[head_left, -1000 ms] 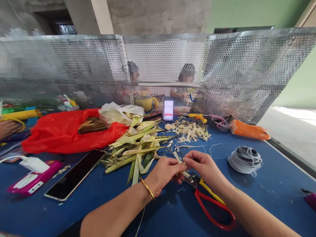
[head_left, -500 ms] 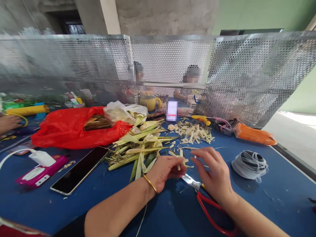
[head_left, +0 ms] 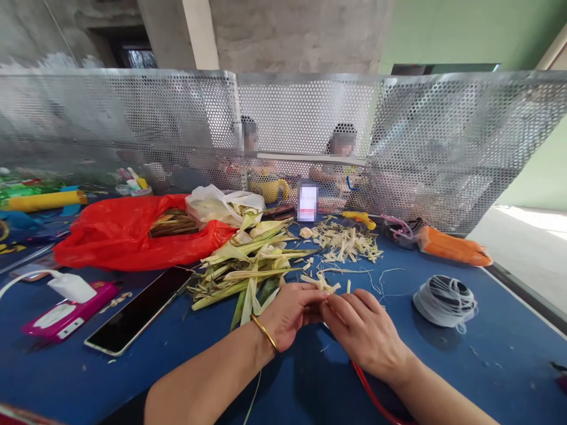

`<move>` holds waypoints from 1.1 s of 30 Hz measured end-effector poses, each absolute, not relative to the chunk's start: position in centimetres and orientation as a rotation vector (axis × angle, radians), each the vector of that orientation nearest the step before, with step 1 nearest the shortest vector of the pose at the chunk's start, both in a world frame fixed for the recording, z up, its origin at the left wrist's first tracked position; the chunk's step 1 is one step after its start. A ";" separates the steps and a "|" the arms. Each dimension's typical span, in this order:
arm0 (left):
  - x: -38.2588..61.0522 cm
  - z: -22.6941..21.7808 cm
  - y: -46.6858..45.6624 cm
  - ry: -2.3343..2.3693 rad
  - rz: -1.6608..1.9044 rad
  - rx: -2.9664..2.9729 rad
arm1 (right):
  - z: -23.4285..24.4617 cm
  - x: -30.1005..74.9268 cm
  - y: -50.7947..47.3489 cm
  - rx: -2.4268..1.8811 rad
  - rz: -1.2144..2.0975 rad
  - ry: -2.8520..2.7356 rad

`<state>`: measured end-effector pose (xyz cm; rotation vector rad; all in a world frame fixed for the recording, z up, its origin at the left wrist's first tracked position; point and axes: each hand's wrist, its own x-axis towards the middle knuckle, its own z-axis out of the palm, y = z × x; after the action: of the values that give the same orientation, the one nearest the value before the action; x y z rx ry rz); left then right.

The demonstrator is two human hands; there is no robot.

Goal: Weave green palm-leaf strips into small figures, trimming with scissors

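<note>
My left hand, with a gold bangle at the wrist, pinches a pale, folded piece of corn husk at its fingertips. Against it is my right hand, its thumb and fingers closed together at the same spot. A narrow husk strip sticks up from between the right fingers. Exactly where the fingers meet is hidden. Scissors with a red handle lie on the table beneath my right hand, their blades mostly covered. Left of my hands is a heap of long green-yellow corn husks.
Husk scraps lie beyond my hands. At right are a spool of pale thread and an orange packet. A dark phone, magenta power strip and red plastic bag are at left. A perforated metal screen crosses behind.
My right hand has moved left and closed in on my left fingertips, now covering the scissor blades. The other person's hand at far left has gone out of view.
</note>
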<state>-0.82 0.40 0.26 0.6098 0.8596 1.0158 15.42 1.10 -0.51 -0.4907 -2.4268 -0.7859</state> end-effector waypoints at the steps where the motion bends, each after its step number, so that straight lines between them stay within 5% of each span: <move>1: -0.8 0.2 0.4 0.852 1.013 0.618 | -0.5 15.4 1.1 -0.482 -0.771 -2.404; 14: -0.8 -0.1 0.6 0.949 1.079 0.693 | 0.0 15.1 0.0 -0.363 -0.481 -2.405; 25: -1.6 0.8 0.6 1.009 1.011 0.791 | 0.3 15.7 2.5 -1.154 0.390 -2.180; 33: -1.3 0.0 0.8 0.948 0.956 0.579 | -0.7 14.8 1.6 -1.200 0.301 -2.165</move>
<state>-1.26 0.79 -0.03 0.5790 0.9482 0.9562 14.76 1.56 -0.71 -1.2005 -2.1652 0.3006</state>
